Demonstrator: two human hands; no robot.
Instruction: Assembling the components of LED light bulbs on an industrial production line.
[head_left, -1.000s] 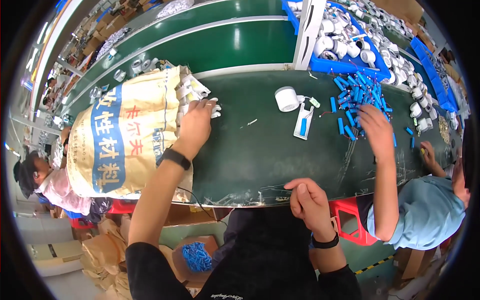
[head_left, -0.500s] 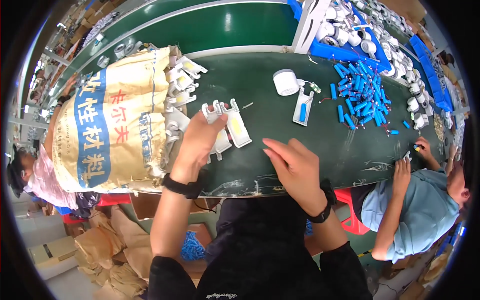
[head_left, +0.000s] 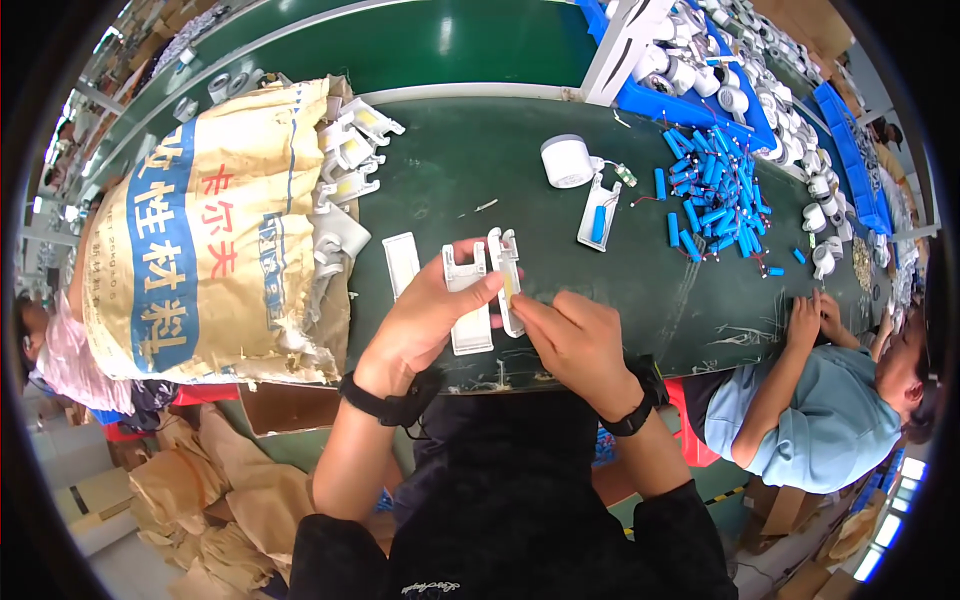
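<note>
My left hand (head_left: 418,318) is closed around two white plastic lamp panels above the bench, its thumb lying across them. One white panel (head_left: 472,328) faces up. The other, a white clip-ended panel (head_left: 509,285) with a yellow strip, is tilted on edge. My right hand (head_left: 580,345) has its fingers pinched at the lower part of that tilted panel; the exact contact is partly hidden. A loose white panel (head_left: 402,262) lies on the bench beside my left hand.
A paper sack (head_left: 235,240) spills white panels at left. A round white lamp head (head_left: 567,161) is wired to a panel holding a blue battery (head_left: 598,224). Blue batteries (head_left: 715,190) pile at right, near a blue tray (head_left: 640,100) of lamp heads. A co-worker (head_left: 815,400) sits at right.
My left hand has moved right and lower, turning one panel on edge. My right hand has come in to touch it. A loose panel now lies on the bench at left.
</note>
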